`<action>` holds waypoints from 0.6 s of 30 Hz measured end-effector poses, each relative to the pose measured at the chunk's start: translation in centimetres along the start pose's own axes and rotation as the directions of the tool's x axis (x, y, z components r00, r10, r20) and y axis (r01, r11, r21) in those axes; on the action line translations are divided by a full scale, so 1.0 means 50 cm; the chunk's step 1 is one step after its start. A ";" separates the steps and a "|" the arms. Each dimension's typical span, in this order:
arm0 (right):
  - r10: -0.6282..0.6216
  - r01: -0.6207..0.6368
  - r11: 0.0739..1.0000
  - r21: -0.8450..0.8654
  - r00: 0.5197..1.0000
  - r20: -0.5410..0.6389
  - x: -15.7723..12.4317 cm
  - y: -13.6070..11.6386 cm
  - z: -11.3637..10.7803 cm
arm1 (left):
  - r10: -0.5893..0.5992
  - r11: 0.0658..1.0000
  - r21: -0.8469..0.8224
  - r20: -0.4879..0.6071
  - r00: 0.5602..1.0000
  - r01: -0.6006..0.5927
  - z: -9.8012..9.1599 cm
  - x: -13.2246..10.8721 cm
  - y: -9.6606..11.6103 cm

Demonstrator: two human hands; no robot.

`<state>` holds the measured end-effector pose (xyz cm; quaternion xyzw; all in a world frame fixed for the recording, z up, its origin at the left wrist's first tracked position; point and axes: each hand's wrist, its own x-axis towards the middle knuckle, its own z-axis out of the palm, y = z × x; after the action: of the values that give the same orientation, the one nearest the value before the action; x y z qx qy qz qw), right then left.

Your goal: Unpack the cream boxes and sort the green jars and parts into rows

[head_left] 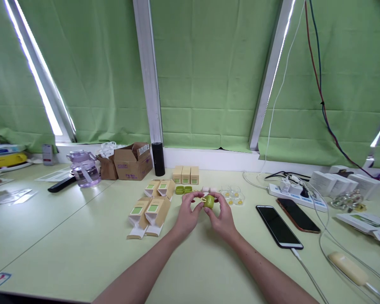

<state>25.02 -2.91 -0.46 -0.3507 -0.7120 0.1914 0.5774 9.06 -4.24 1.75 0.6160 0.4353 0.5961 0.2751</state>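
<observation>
A small, rounded olive-green case (209, 202) with a pale loop on its left side is held up between my two hands over the table. The thumb and fingertips of my left hand (188, 215) pinch it near the loop. On its other side, my right hand (223, 217) grips it between thumb and fingers. Just behind my left hand lie green open-topped pieces (179, 190). Clear plastic packs with yellow bits (235, 197) sit beyond my right hand. Several open kraft boxes with green labels (156, 209) lie left of my hands.
Three upright kraft boxes (185, 175) stand behind. At the back left are a cardboard carton (131, 164), a black cylinder (158, 159) and a purple water jug (85, 169). Two phones (278, 226), a power strip (297, 197) and loose cables are on the right.
</observation>
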 end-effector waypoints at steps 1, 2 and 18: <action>0.006 -0.006 1.000 0.013 1.000 0.001 0.000 -0.001 0.000 | 0.006 1.000 0.006 0.001 1.000 -0.006 0.000 0.000 0.000; 0.010 -0.010 1.000 0.029 1.000 0.000 0.001 -0.002 0.000 | 0.009 1.000 0.011 0.002 1.000 -0.009 -0.001 0.001 -0.001; -0.029 0.026 0.996 0.085 0.999 0.033 0.004 -0.012 -0.003 | 0.045 0.999 0.015 0.012 0.999 -0.045 -0.006 0.001 0.002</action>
<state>24.98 -3.18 0.13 -0.3128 -0.7178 0.2196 0.5820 8.77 -4.29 1.89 0.6310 0.4242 0.5954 0.2594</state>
